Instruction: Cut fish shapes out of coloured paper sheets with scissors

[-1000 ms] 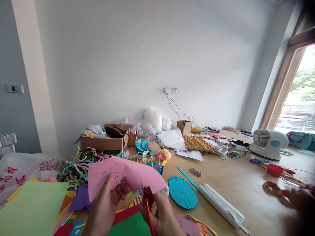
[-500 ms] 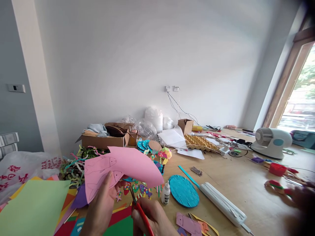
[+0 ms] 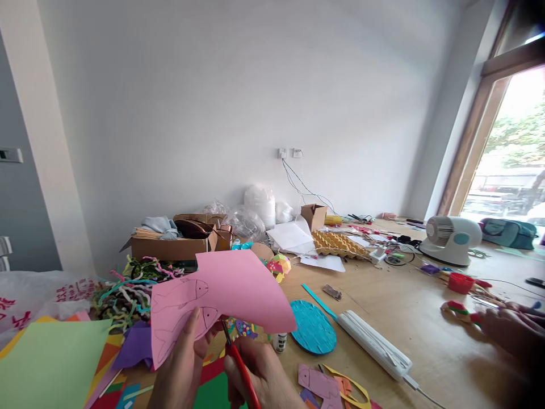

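A sheet of pink paper [image 3: 238,284] with fish outlines drawn on it is pinched in my left hand [image 3: 183,352], the thumb on top. Red-handled scissors [image 3: 242,369] are gripped in my right hand [image 3: 259,369]. Their blades meet the lower edge of the pink sheet, beside one drawn fish. Under the sheet, small dotted fish cutouts [image 3: 244,328] show in part. A white glue bottle [image 3: 280,342] stands just right of my right hand, its top hidden by the paper. Beyond it lies a blue round disc [image 3: 313,326].
Coloured paper sheets [image 3: 51,358] and pipe cleaners [image 3: 128,289] lie at left. Pink and yellow scraps [image 3: 323,386] lie near the front, beside a white power strip [image 3: 374,346]. A fan [image 3: 453,241] stands at back right. Another person's hand [image 3: 506,329] is at the right edge.
The view has turned a little to the right. The pink sheet has shifted right, now covering the glue bottle's top and more of the cutouts. Both hands keep their holds.
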### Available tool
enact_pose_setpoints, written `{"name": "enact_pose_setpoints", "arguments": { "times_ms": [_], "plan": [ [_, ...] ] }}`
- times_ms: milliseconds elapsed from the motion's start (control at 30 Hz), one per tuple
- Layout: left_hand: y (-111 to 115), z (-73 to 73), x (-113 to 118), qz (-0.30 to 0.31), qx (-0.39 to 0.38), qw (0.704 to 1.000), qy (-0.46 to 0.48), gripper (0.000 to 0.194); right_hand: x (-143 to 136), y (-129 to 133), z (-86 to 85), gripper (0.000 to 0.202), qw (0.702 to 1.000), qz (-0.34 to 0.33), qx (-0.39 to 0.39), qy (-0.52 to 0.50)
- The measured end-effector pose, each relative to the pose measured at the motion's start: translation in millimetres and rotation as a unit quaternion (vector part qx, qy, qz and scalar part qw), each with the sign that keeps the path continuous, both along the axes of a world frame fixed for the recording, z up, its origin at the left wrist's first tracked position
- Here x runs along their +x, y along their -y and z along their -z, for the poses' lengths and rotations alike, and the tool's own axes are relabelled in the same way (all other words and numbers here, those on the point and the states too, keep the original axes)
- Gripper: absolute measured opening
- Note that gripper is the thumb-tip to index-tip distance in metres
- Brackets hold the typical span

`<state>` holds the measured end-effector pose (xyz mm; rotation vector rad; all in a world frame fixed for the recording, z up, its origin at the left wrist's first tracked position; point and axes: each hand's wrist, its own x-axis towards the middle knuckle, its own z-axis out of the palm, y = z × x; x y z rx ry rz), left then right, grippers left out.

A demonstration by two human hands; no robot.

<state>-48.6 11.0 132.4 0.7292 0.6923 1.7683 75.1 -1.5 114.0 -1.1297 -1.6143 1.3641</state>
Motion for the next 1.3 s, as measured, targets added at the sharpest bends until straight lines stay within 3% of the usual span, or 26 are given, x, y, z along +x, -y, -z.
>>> {"name": "enact_pose_setpoints", "arguments": {
  "times_ms": [233, 567, 733, 900, 1300],
  "plan": [
    [5, -7.3, 5, -0.005, -0.014, 1.000, -0.008, 0.036, 0, 1, -3.1, 0.035, 1.000, -0.002, 0.003, -0.013],
    [5, -14.7, 2, -0.021, -0.006, 1.000, -0.016, 0.044, 0, 3, -4.2, 0.049, 1.000, -0.011, 0.016, 0.002],
    [4, -8.2, 4, -0.018, -0.020, 1.000, 0.011, 0.040, 0, 3, -4.4, 0.057, 1.000, -0.013, 0.010, -0.007],
    [3, -4.1, 6, -0.001, -0.040, 0.999, 0.024, 0.034, 1, 1, -2.7, 0.051, 1.000, -0.014, 0.009, -0.008],
    [6, 1.8, 7, 0.038, -0.091, 0.995, 0.015, 0.053, 2, 3, -3.9, 0.058, 0.999, 0.002, 0.012, -0.039]
  ]
}}
